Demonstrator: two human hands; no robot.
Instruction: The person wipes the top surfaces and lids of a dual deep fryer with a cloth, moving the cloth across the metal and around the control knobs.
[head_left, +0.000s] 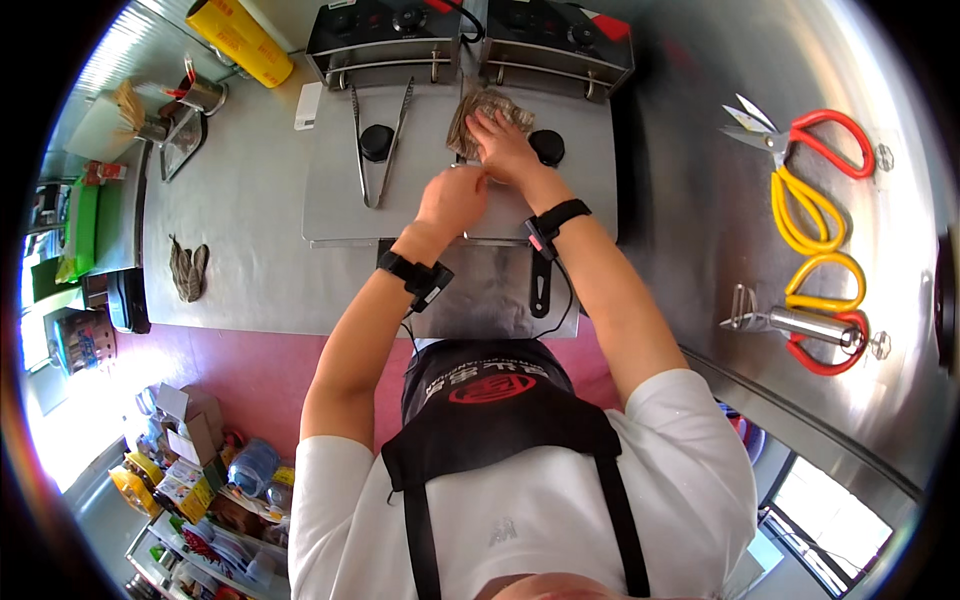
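Observation:
Under my right hand (504, 146) is a crumpled brown cloth (469, 120), pressed onto the flat steel lid (330, 180) of a countertop double fryer or cooker. The fingers lie over the cloth, and the thumb is hidden. My left hand (452, 196) is curled just beside the right wrist, low over the middle of the lid. Its fingertips are hidden, so I cannot tell whether it grips anything. Steel tongs (364, 169) lie spread around the left black knob (376, 142). The right black knob (548, 147) is close to my right hand.
Two control boxes (382, 41) stand behind the lid. A black handle (540, 281) hangs in front. Scissors (832, 142) and a peeler (814, 325) hang on the steel wall at right. Another cloth (187, 268) lies on the counter (247, 285) at left, below a yellow cylinder (244, 41).

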